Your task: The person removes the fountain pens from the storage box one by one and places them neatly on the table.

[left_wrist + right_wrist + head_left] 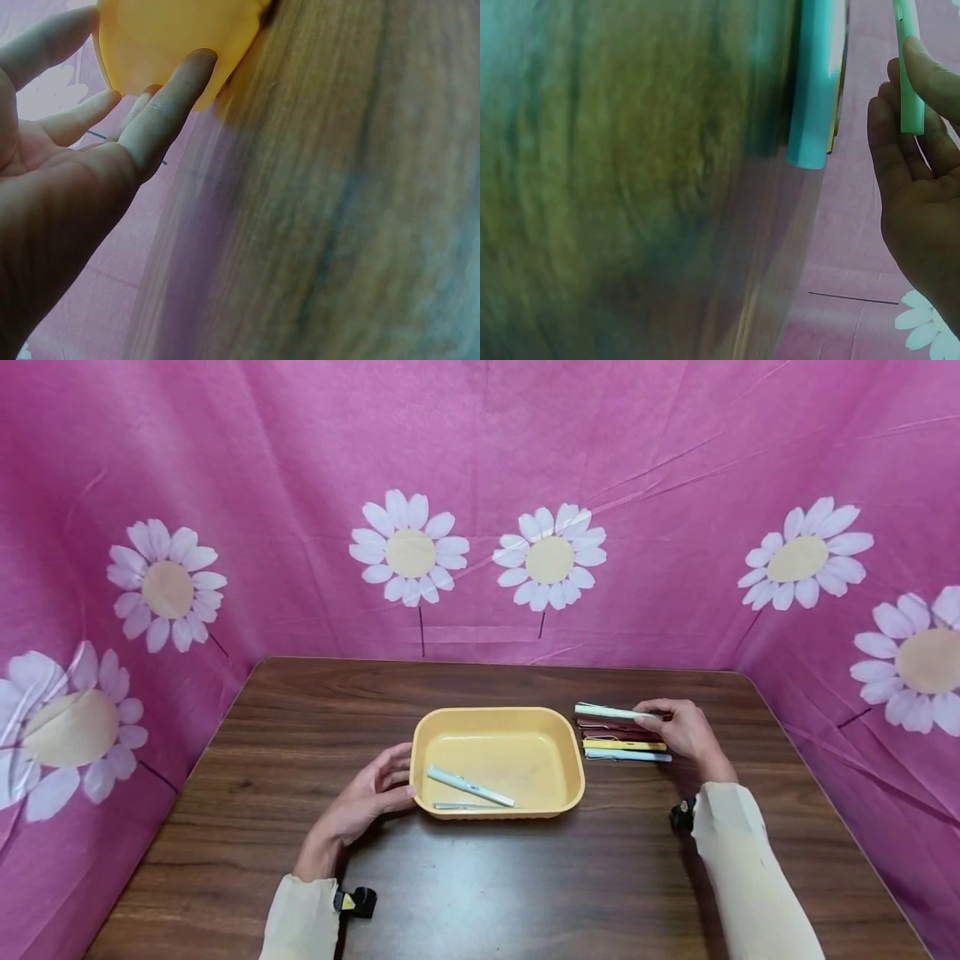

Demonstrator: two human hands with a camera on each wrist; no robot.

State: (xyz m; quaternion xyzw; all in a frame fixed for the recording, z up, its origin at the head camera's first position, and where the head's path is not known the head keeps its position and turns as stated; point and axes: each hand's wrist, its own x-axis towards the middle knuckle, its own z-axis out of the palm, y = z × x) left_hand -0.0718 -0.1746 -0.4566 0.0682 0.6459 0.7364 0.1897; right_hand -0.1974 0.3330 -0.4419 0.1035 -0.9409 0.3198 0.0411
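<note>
My right hand (684, 729) pinches a pale green pen (606, 711) near one end, between thumb and fingers. The same pen (910, 90) points away from the palm in the right wrist view. Below it in the head view lie dark red pens (609, 735), a yellow pen (624, 746) and a light blue pen (628, 756), side by side. My left hand (363, 797) touches the left end of a yellow plastic tray (573, 777), thumb and fingers spread along its wall. Inside the tray, a pale blue pen (471, 787) lies slanted, with another light pen (461, 806) along the near wall.
A brown wood-grain table (480, 877) carries the tray near its middle, with the row of pens just right of it. Pink cloth (480, 435) printed with white daisies hangs behind and on both sides. Each wrist wears a small black camera.
</note>
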